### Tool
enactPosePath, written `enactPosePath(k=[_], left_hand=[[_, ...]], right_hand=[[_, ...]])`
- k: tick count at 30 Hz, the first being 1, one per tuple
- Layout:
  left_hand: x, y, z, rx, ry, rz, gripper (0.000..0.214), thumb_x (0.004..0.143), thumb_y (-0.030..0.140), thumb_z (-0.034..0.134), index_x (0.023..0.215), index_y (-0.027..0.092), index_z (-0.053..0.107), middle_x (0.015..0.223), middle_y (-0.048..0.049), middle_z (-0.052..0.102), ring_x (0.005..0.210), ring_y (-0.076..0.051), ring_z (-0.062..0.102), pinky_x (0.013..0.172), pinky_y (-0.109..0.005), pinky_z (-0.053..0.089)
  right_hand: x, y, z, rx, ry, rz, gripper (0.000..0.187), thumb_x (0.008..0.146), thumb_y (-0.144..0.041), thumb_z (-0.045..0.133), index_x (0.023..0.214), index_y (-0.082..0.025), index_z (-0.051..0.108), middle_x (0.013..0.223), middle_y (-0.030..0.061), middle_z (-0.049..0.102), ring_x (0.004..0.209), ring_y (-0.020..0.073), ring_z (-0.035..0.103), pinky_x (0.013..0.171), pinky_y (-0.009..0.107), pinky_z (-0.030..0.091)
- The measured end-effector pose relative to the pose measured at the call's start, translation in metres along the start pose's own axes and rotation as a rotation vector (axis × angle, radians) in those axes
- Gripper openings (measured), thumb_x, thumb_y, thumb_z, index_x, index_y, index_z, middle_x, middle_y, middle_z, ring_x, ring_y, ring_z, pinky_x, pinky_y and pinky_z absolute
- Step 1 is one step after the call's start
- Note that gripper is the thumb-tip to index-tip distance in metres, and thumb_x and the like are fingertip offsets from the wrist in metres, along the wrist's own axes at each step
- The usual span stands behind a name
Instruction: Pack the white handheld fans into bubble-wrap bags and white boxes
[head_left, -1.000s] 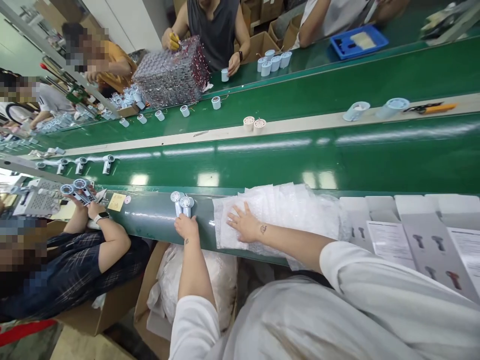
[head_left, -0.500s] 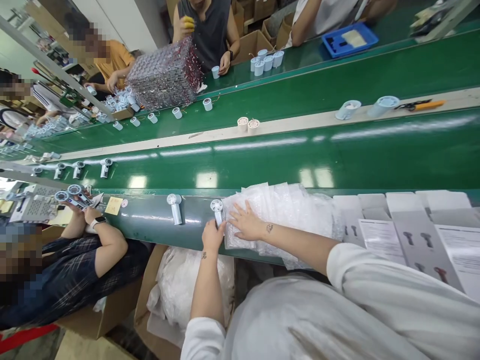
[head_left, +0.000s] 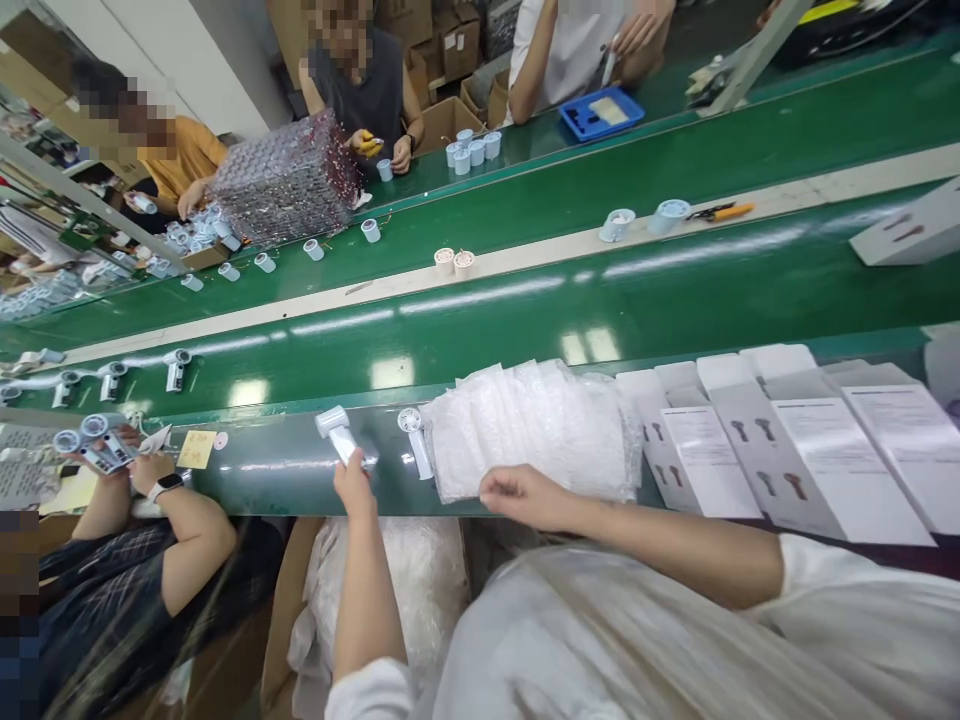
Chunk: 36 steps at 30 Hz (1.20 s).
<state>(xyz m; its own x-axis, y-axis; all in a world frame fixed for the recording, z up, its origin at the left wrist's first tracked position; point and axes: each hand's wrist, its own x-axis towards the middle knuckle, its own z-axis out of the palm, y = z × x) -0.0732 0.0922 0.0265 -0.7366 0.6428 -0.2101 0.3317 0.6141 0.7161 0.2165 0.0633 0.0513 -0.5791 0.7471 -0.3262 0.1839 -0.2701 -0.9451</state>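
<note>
Hands well apart at a green conveyor belt (head_left: 262, 462), left hand (head_left: 352, 490) clamped on a white handheld fan (head_left: 337, 432).
That fan's long axis tilts up and left from the hand, round head farthest. Second fan (head_left: 415, 442) lies on the belt between the hands, beside bubble-wrap bags (head_left: 525, 430). Right hand (head_left: 521, 497) curls at their lower edge; any grip is unclear.

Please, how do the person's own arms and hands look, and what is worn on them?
The person wears a loose white long-sleeved top. The left sleeve and the right sleeve end partway up the forearms, leaving the rest bare. The left hand and the right hand wear no gloves, and no watch shows on either wrist.
</note>
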Motion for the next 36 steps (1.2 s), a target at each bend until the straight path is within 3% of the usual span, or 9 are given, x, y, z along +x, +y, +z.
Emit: enactPosePath(k=[5, 8, 12, 18, 21, 25, 28, 33, 36], left_hand=[[-0.139, 0.016, 0.029, -0.454, -0.482, -0.025, 0.030, 0.077, 0.045, 0.059, 0.083, 0.016, 0.057, 0.061, 0.0041, 0.048, 0.050, -0.009, 0.045, 0.050, -0.023, 0.037], [-0.175, 0.015, 0.033, -0.284, -0.777, 0.332, 0.036, 0.079, 0.046, 0.063, 0.102, 0.018, 0.060, 0.084, -0.0037, 0.062, 0.074, -0.016, 0.058, 0.068, -0.028, 0.047], [-0.142, -0.004, 0.028, 0.268, -0.625, 0.764, 0.051, 0.075, 0.033, 0.072, 0.121, 0.020, 0.054, 0.125, -0.0150, 0.054, 0.116, -0.030, 0.048, 0.097, -0.046, 0.039], [-0.098, -0.021, 0.043, 0.795, -0.624, 0.974, 0.026, 0.086, 0.017, 0.053, 0.109, 0.023, 0.063, 0.125, -0.0119, 0.057, 0.121, -0.030, 0.045, 0.099, -0.046, 0.036], [-0.095, -0.021, 0.047, 0.758, -0.677, 1.022, 0.043, 0.077, 0.020, 0.066, 0.119, 0.025, 0.057, 0.136, -0.0098, 0.050, 0.127, -0.031, 0.039, 0.101, -0.045, 0.035], [-0.091, -0.018, 0.047, 0.678, -0.710, 0.983, 0.024, 0.081, 0.006, 0.053, 0.094, 0.021, 0.066, 0.103, -0.0110, 0.066, 0.107, -0.025, 0.055, 0.096, -0.038, 0.040], [-0.096, -0.008, 0.045, 0.630, -0.634, 0.976, 0.024, 0.086, 0.010, 0.047, 0.094, 0.020, 0.066, 0.099, -0.0121, 0.066, 0.103, -0.024, 0.057, 0.096, -0.038, 0.041], [-0.124, 0.024, 0.028, 0.091, -0.667, 0.939, 0.020, 0.089, 0.025, 0.049, 0.092, 0.019, 0.067, 0.094, -0.0084, 0.068, 0.092, -0.020, 0.062, 0.086, -0.033, 0.047], [-0.137, 0.040, 0.016, -0.176, -0.757, 0.739, 0.017, 0.085, 0.029, 0.055, 0.086, 0.019, 0.068, 0.084, -0.0043, 0.069, 0.080, -0.017, 0.062, 0.077, -0.029, 0.048]], right_hand=[[0.019, -0.014, -0.005, 0.694, 0.227, 0.170, 0.052, 0.067, -0.047, 0.078, 0.104, -0.021, 0.053, 0.104, 0.0069, 0.065, 0.095, 0.0198, 0.065, 0.086, 0.037, 0.051], [0.015, -0.024, -0.010, 0.799, 0.347, 0.146, 0.060, 0.062, -0.038, 0.083, 0.105, -0.023, 0.044, 0.088, 0.0023, 0.066, 0.078, 0.0190, 0.067, 0.075, 0.038, 0.055], [-0.021, -0.029, -0.031, 0.866, 0.342, 0.176, 0.048, 0.070, -0.034, 0.078, 0.103, -0.023, 0.045, 0.086, 0.0028, 0.067, 0.076, 0.0187, 0.067, 0.070, 0.036, 0.056], [-0.078, -0.014, -0.040, 0.885, 0.121, 0.321, 0.056, 0.061, -0.025, 0.083, 0.105, -0.019, 0.050, 0.087, 0.0046, 0.066, 0.076, 0.0199, 0.067, 0.065, 0.033, 0.057], [-0.093, -0.002, -0.029, 0.918, 0.009, 0.355, 0.053, 0.058, -0.026, 0.084, 0.101, -0.018, 0.052, 0.085, 0.0029, 0.065, 0.074, 0.0180, 0.067, 0.063, 0.029, 0.056], [-0.100, 0.011, -0.022, 0.931, -0.050, 0.377, 0.050, 0.059, -0.028, 0.083, 0.100, -0.016, 0.055, 0.084, 0.0032, 0.065, 0.074, 0.0171, 0.066, 0.062, 0.026, 0.054], [-0.098, 0.013, -0.023, 0.877, -0.054, 0.370, 0.072, 0.056, -0.025, 0.084, 0.118, -0.017, 0.049, 0.085, 0.0026, 0.066, 0.072, 0.0185, 0.067, 0.060, 0.027, 0.054], [-0.085, -0.001, -0.023, 0.786, -0.089, 0.303, 0.123, 0.054, -0.021, 0.085, 0.147, -0.022, 0.003, 0.085, -0.0001, 0.067, 0.069, 0.0199, 0.068, 0.067, 0.034, 0.055], [-0.078, -0.011, -0.023, 0.740, -0.149, 0.247, 0.107, 0.055, -0.023, 0.084, 0.142, -0.020, 0.022, 0.086, 0.0014, 0.068, 0.070, 0.0188, 0.068, 0.067, 0.032, 0.055]])
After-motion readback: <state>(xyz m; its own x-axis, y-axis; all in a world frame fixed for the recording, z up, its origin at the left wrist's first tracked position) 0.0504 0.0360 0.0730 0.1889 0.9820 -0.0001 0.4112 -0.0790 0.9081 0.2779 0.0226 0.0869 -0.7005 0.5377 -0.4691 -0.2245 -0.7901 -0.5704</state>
